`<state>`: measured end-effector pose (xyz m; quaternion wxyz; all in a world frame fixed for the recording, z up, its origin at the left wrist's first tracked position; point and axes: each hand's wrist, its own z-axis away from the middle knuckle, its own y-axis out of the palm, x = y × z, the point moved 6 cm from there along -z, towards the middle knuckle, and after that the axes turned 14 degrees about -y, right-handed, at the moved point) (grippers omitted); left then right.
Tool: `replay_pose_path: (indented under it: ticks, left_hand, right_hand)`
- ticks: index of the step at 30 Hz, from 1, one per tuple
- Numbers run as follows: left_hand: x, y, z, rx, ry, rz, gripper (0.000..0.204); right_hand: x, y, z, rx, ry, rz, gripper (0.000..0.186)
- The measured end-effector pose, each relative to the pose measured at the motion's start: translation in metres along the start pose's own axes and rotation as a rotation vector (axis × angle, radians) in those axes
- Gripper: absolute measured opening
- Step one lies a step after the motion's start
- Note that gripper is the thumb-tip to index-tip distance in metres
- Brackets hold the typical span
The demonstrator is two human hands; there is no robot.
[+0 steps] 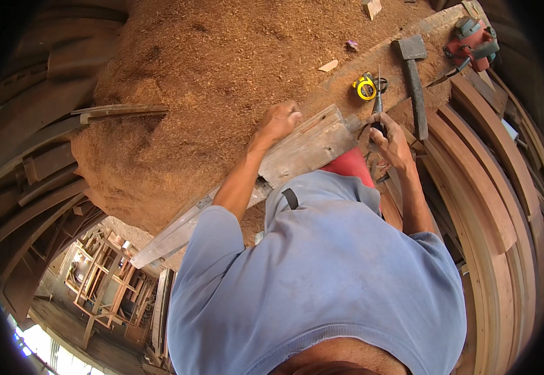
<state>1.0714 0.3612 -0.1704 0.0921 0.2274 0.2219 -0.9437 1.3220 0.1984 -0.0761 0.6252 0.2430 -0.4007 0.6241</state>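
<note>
My left hand (pixel 280 120) is closed, its fingers curled at the far edge of a weathered wooden board (pixel 312 149). Whatever those fingers hold, if anything, is hidden. The board slants across in front of my body, beside a red surface (pixel 349 166). Past its right end, my right hand (pixel 395 142) grips a slim pointed tool (pixel 379 103) by its dark handle, tip pointing away from me. A yellow and black tape measure (pixel 365 87) lies just left of that tip. To the right rests a hammer-like tool (pixel 413 81) with a blocky grey head and a dark handle.
Sawdust (pixel 203 69) covers the area ahead and left. A red power tool (pixel 472 45) sits at the far right. Curved timber planks (pixel 475 181) are stacked along the right, with more lumber (pixel 41 181) on the left. Wooden frames (pixel 106 281) stand at lower left.
</note>
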Motion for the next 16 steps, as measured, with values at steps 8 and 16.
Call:
replay_pose_path:
  ticks: [8, 16]
  left_hand:
    - [-0.002, -0.005, 0.035, -0.070, 0.000, -0.012, 0.050]
    - [0.017, 0.041, 0.041, -0.164, 0.141, -0.057, 0.045]
  right_hand:
    - [0.027, 0.007, -0.007, -0.066, -0.331, 0.345, 0.073]
    - [-0.016, 0.022, 0.002, 0.046, 0.063, 0.160, 0.078]
